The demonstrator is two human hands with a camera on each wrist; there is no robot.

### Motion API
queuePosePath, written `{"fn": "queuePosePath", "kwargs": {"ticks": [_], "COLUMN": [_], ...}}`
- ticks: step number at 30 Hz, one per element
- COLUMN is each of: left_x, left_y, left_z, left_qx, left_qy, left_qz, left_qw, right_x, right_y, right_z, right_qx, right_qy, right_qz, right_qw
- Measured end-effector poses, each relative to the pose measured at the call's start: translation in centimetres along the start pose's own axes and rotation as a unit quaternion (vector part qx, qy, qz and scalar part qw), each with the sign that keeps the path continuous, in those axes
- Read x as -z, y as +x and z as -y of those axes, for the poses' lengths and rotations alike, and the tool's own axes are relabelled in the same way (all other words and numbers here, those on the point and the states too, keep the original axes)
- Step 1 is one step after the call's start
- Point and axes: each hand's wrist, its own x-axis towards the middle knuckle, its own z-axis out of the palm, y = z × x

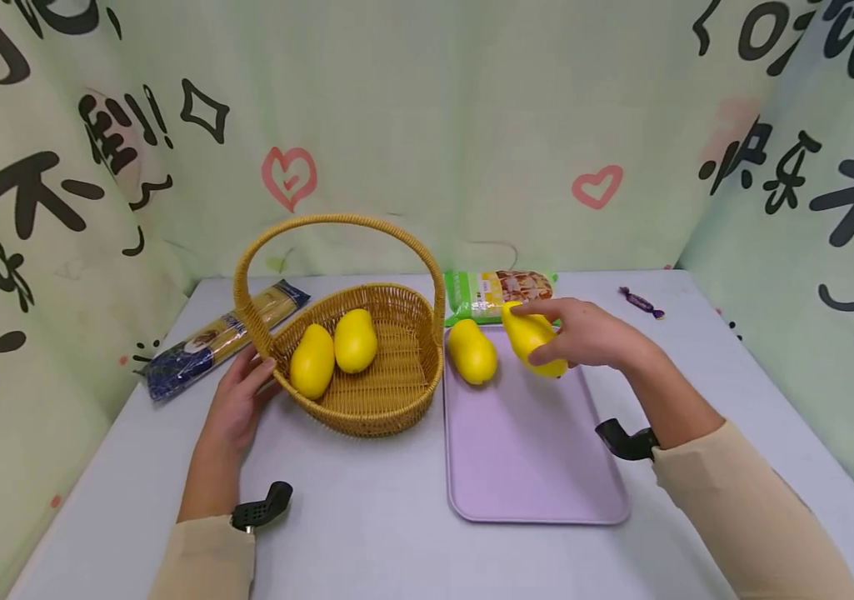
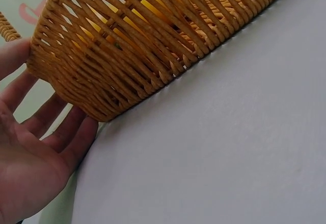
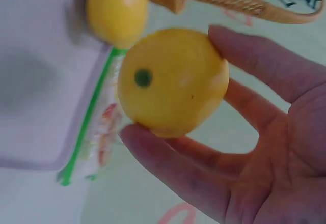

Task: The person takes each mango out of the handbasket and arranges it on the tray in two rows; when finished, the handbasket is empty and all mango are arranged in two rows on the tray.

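Observation:
My right hand (image 1: pixel 584 333) pinches a yellow mango (image 1: pixel 530 340) between thumb and fingers, above the far part of the lilac tray (image 1: pixel 531 467). The right wrist view shows this mango end-on, with a green spot on its tip. Another mango (image 1: pixel 472 352) lies on the tray to its left. Two mangoes, a left one (image 1: pixel 312 362) and a right one (image 1: pixel 356 341), rest inside the wicker basket (image 1: pixel 397 408). My left hand (image 1: pixel 239 404) touches the basket's left side, thumb at the rim and rather straight fingers spread against the outer wall; their tips are partly hidden in the left wrist view (image 2: pixel 35 147).
Behind the tray lies a green-and-white food packet (image 1: pixel 497 293). A blue-ended pasta packet (image 1: pixel 220 342) lies left of the basket, partly behind it. One purple wrapped candy (image 1: pixel 641 302) sits at the back right. The basket's tall handle (image 1: pixel 340 219) arches upward. Curtains surround the white table (image 1: pixel 344 517).

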Motion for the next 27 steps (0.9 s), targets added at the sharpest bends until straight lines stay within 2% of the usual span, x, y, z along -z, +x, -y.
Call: {"fn": "queuePosePath", "kwargs": {"ticks": [5,12,19,27], "left_x": [-0.1,0.0,0.1,0.1], "left_y": [0.0,0.0,-0.1,0.0], "left_z": [0.1,0.0,-0.1,-0.1], "left_qx": [0.001,0.008,0.010,0.005], "left_qy": [-0.009,-0.007,-0.007,-0.005], "left_qz": [0.006,0.006,0.006,0.004], "left_qw": [0.9999,0.9999,0.9999,1.0000], "right_x": [-0.8,-2.4,-3.4,-3.7], "right_y": [2.1,3.9,4.7,5.0], "right_z": [-2.1,-3.3,-3.5,-3.6], "right_qx": [-0.046,-0.065,-0.085,-0.081], "right_qy": [-0.020,-0.052,-0.069,-0.087], "right_qz": [-0.020,-0.027,-0.030,-0.029], "right_qw": [0.9985,0.9961,0.9935,0.9925]}}
